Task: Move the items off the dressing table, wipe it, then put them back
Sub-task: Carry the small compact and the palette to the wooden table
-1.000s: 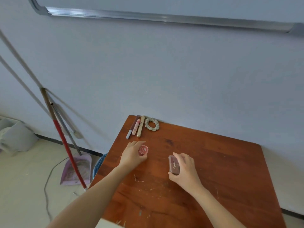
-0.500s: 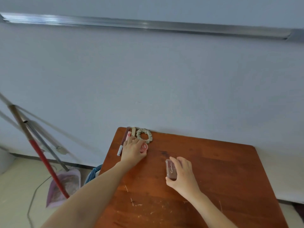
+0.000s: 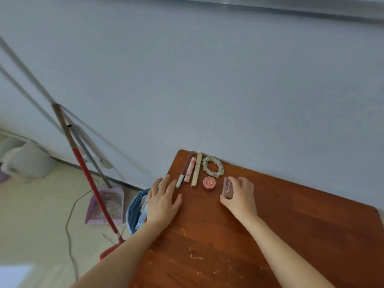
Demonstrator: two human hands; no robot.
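While the right hand [image 3: 239, 196] grips the brown case [image 3: 227, 188] by its long sides, thumb at the near end and fingers curled over the far side, the case sits flat on the table [image 3: 291, 225], just right of the round red pot [image 3: 209, 183]. It looks small, rigid and light, probably smooth plastic, so a pinch across its narrow width should hold it; the glossy lid might slip if squeezed loosely. The left hand [image 3: 164, 202] lies spread and flat at the table's left edge, holding nothing, its fingertips just beside the three sticks [image 3: 190, 170]. Those sticks, set side by side near the wall, would roll if nudged and are best lifted by the middle of the barrel. The scrunchie [image 3: 212, 166] beside them is soft and limp and can be picked up anywhere.

Judging by the neat row along the back, the items are going back into place.

Part of the case is covered by the fingers, so I cannot tell whether it has a hinge or clasp. Its script lettering is too small to read. Pale flecks mark the near tabletop; whether they are scratches or crumbs is unclear. A blue bin [image 3: 135, 210] sits half hidden behind the left wrist.
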